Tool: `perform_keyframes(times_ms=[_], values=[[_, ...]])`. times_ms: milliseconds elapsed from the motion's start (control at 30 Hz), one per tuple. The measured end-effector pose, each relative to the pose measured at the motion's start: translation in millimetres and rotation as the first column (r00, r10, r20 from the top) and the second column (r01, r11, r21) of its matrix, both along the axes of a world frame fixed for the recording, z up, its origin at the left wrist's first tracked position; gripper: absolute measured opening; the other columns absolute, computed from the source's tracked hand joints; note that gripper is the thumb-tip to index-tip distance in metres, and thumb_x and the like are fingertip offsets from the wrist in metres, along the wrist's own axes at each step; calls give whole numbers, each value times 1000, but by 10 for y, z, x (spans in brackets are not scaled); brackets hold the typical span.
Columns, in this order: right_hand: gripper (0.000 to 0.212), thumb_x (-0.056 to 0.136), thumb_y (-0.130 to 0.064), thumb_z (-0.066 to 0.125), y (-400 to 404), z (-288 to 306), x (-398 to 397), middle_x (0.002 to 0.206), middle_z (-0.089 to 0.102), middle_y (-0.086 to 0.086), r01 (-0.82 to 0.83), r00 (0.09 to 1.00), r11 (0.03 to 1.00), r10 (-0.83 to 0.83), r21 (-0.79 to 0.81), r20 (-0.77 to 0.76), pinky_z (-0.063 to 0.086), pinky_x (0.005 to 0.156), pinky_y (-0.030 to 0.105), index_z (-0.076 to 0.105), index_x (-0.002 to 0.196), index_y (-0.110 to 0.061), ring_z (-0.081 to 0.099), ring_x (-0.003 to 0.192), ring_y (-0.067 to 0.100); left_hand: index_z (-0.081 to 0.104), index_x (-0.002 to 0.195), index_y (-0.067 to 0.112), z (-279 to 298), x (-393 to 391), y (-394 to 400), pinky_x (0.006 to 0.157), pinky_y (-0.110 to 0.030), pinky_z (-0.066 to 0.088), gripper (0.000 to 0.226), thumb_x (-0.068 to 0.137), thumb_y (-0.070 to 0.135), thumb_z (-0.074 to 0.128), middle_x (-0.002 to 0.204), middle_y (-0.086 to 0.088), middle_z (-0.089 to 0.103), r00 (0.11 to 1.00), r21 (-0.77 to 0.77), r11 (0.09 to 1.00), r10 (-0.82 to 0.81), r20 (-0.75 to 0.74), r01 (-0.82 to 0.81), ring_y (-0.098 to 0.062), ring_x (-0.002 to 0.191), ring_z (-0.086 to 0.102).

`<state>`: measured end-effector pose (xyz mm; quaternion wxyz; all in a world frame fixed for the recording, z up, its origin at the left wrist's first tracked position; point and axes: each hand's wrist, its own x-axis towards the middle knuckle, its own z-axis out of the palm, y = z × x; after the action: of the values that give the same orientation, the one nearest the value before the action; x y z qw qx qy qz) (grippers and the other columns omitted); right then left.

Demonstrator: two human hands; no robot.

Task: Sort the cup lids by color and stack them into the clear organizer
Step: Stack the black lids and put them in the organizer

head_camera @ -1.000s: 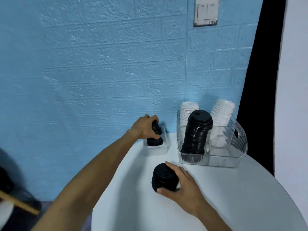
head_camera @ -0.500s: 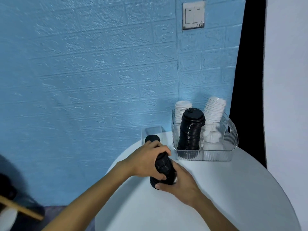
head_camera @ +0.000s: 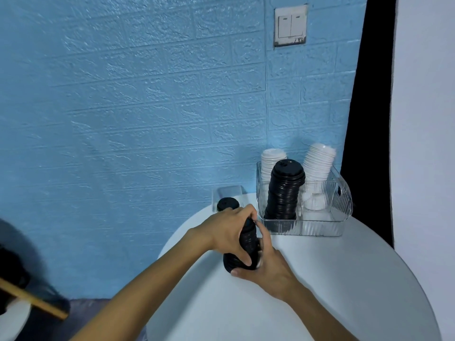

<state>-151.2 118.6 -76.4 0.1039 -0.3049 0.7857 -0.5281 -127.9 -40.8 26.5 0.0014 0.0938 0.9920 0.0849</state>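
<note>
A stack of black lids (head_camera: 247, 238) leans on the white round table (head_camera: 332, 279), its top end poking out at the upper left. My left hand (head_camera: 231, 232) grips its upper part from the left and my right hand (head_camera: 264, 263) cups its base from the right. The clear organizer (head_camera: 320, 225) stands behind on the table. It holds a tall black lid stack (head_camera: 283, 190) in front and two white lid stacks, one at the back left (head_camera: 270, 159) and a tilted one at the back right (head_camera: 317, 161).
A small clear tray (head_camera: 229, 191) sits at the table's far edge against the blue brick wall, left of the organizer. A light switch (head_camera: 290, 25) is on the wall. A wooden stick (head_camera: 32, 299) and dark shapes lie off the table at lower left.
My left hand lifted black lids out of the small tray and brought them onto the stack under my right hand. Both hands now hold one combined stack.
</note>
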Motion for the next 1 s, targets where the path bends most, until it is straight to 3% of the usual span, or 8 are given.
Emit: perform_keyframes(times_ms=[133, 233, 333, 500, 667, 767, 867, 1000], values=[[123, 59, -51, 91, 6, 12, 15, 121, 68, -20, -1, 1000, 1000, 1, 13, -28, 54, 98, 33, -4, 133, -77, 65, 111, 3, 35, 114, 29, -106, 97, 54, 76, -40, 52, 86, 51, 47, 91, 119, 9, 52, 997, -63, 998, -18, -74, 13, -21, 102, 47], [124, 60, -51, 90, 6, 21, 32, 124, 66, -24, -16, 998, 999, 17, 32, -60, 53, 99, 31, -6, 136, -74, 63, 114, 1, 38, 120, 30, -232, 195, 16, 73, -35, 54, 85, 53, 47, 89, 139, 9, 33, 984, -34, 999, -21, -177, 15, -16, 115, 45], [127, 63, -56, 87, -1, 16, 44, 132, 62, -23, -28, 996, 998, 33, 61, -85, 51, 102, 31, -9, 145, -67, 61, 119, 2, 46, 128, 37, -392, 292, -77, 86, -35, 56, 88, 53, 51, 90, 142, 10, 25, 967, 166, 986, 23, -252, 20, -13, 121, 47], [119, 69, -52, 84, -21, 48, 91, 140, 53, -27, -46, 988, 994, 60, 99, -140, 49, 104, 29, -4, 147, -67, 56, 125, 0, 44, 134, 49, -528, 434, -136, 100, -15, 44, 97, 53, 45, 96, 133, 26, 32, 952, 481, 877, 146, -268, 1, 8, 122, 46], [115, 71, -56, 81, -32, 59, 96, 146, 48, -26, -42, 977, 991, 67, 125, -204, 47, 105, 27, -6, 145, -68, 53, 128, 0, 29, 144, 46, -519, 442, -162, 108, -17, 40, 111, 56, 37, 98, 141, 17, 39, 977, 674, 739, 153, -148, -14, 0, 131, 45], [113, 69, -53, 83, -34, 62, 91, 141, 51, -29, -30, 976, 993, 52, 110, -212, 48, 101, 21, -1, 144, -69, 56, 124, -2, 30, 145, 41, -397, 465, -190, 103, -19, 45, 90, 76, 29, 86, 140, 5, 46, 997, 822, 569, 82, -15, -34, -3, 125, 54], [113, 66, -53, 84, -47, 50, 76, 135, 54, -33, -8, 976, 995, 30, 98, -218, 47, 98, 17, 4, 143, -68, 57, 119, -5, 43, 141, 34, -233, 425, -218, 96, -12, 44, 56, 89, 41, 64, 133, 1, 58, 995, 897, 432, 66, 69, -91, -2, 121, 57], [114, 63, -58, 84, -57, 22, 42, 137, 50, -38, 8, 979, 996, 11, 94, -206, 42, 104, 15, 3, 142, -70, 53, 122, -10, 66, 116, 29, -222, -97, -438, 94, -25, 47, 19, 98, 35, 62, 114, 1, 72, 934, 912, 391, 356, -26, -123, -8, 104, 67]])
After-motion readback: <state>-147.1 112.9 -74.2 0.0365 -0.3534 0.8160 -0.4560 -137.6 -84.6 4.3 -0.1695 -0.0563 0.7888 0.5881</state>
